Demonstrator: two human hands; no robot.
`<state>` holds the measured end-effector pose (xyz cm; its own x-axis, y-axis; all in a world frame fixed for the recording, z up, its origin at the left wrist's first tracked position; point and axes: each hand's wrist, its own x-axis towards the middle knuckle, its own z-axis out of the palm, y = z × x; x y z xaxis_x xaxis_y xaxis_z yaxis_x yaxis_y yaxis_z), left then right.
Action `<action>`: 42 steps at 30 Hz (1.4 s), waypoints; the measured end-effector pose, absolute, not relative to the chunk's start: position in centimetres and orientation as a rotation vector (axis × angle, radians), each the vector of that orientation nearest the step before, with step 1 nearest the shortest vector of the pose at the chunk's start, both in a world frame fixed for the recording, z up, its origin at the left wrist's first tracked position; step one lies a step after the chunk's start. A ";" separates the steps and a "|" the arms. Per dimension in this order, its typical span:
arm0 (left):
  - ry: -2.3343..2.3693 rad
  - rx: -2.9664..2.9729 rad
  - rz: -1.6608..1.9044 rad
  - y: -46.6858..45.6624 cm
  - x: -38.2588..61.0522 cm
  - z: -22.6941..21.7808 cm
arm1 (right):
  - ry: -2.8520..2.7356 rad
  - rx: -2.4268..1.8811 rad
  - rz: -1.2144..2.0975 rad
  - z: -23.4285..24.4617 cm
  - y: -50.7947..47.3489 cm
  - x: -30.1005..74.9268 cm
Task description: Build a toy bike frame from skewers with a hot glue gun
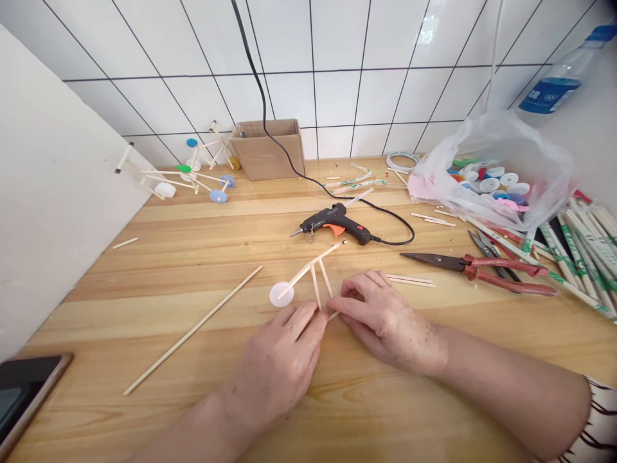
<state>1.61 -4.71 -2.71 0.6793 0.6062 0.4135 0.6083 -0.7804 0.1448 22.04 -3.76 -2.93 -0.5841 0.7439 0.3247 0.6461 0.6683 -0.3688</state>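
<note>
Both my hands meet at the middle of the wooden table (144, 308). My left hand (282, 357) and my right hand (385, 321) pinch the near ends of a small frame of thin wooden sticks (315, 273). A white bottle cap (281, 294) is fixed to the frame's left end. The frame lies flat on the table, its long stick pointing toward a black and orange glue gun (337, 223).
A long loose stick (193, 331) lies left of my hands. Red-handled pliers (486, 270) rest to the right, near wrapped chopsticks (578, 251) and a plastic bag of caps (491, 180). Finished stick models (193, 170) and a cardboard box (270, 148) stand at the back. A phone (24, 392) sits front left.
</note>
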 end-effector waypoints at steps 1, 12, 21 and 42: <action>-1.039 -2.872 -0.703 -4.7 1.6 -2.7 | -2.431 -1.083 0.292 -2.9 -3.8 22.0; -1.022 -2.861 -0.678 -4.7 1.5 -2.6 | -2.437 -1.093 0.303 -2.8 -3.8 22.0; -1.002 -2.846 -0.686 -4.7 1.6 -2.5 | -2.439 -1.095 0.283 -2.9 -3.8 22.0; -1.013 -2.856 -0.686 -4.7 1.5 -2.7 | -2.430 -1.088 0.303 -2.8 -3.8 22.0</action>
<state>1.54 -4.73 -2.74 0.6898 0.5918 0.4171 0.6071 -0.7867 0.1121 22.02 -3.75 -2.85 -0.5826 0.7483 0.3171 0.6476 0.6632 -0.3752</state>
